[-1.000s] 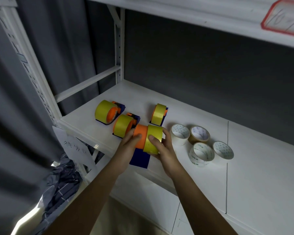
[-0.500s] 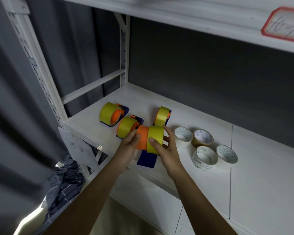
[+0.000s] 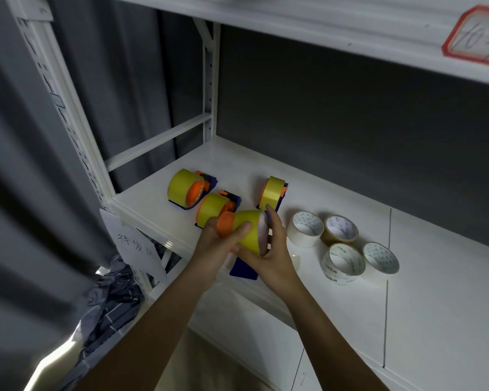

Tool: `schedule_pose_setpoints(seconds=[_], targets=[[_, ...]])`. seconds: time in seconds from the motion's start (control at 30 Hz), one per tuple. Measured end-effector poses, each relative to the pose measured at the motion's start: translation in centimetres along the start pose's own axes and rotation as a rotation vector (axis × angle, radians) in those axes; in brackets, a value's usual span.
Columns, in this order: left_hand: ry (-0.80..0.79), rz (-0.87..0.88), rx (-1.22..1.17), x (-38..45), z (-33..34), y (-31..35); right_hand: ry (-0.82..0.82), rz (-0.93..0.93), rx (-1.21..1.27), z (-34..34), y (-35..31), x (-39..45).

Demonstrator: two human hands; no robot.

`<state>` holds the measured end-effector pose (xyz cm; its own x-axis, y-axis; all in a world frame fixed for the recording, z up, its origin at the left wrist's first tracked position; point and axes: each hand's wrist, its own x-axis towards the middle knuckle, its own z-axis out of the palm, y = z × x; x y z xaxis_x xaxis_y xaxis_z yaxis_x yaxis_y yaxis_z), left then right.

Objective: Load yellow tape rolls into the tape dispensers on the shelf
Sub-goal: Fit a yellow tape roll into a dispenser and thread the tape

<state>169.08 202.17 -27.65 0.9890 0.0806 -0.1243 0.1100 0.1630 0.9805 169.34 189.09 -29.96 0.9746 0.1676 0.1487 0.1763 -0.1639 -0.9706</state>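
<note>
Both my hands hold one tape dispenser above the shelf's front edge. My left hand [image 3: 218,246] grips its orange hub [image 3: 226,224], thumb lying over the yellow tape roll [image 3: 250,230]. My right hand [image 3: 271,249] cups the roll from the right and below, fingers curled round it. The dispenser's blue handle [image 3: 244,268] hangs beneath the hands. Three other blue-and-orange dispensers carry yellow rolls on the white shelf [image 3: 336,300]: one far left [image 3: 185,187], one in the middle [image 3: 213,207], one further back [image 3: 273,191].
Several pale tape rolls lie flat to the right, among them a clear one [image 3: 305,228], a brown one [image 3: 340,230] and a white one [image 3: 343,263]. A paper label [image 3: 133,244] hangs off the shelf's front left corner. Another shelf board [image 3: 350,32] runs overhead.
The yellow roll has slid further over the orange hub and the held dispenser has tilted, its open side now facing right. My left thumb moved onto the roll.
</note>
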Motion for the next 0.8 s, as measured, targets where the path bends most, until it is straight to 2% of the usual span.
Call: schedule_pose_setpoints(seconds=[0.1, 0.23, 0.4, 0.5, 0.63, 0.8], targets=[[0.027, 0.064, -0.052, 0.1, 0.1, 0.2, -0.062, 0.029, 0.155, -0.7, -0.3, 0.0], [0.043, 0.128, -0.059, 0.1, 0.3, 0.1, 0.103, 0.293, 0.586, -1.1, -0.8, 0.9], [0.019, 0.235, 0.025, -0.7, 0.8, 0.4, 0.151, 0.479, 0.54, -1.0, -1.5, 1.0], [-0.022, 0.316, 0.066, -1.3, 1.3, 0.8, 0.076, 0.564, 0.725, -0.9, -2.2, 1.1], [-0.041, 0.378, 0.075, -1.6, 1.6, 1.4, -0.073, 0.506, 0.923, -0.9, -2.8, 1.3], [-0.013, 0.376, -0.01, -1.6, 1.1, 1.7, -0.158, 0.501, 1.048, -0.6, -2.8, 1.4]])
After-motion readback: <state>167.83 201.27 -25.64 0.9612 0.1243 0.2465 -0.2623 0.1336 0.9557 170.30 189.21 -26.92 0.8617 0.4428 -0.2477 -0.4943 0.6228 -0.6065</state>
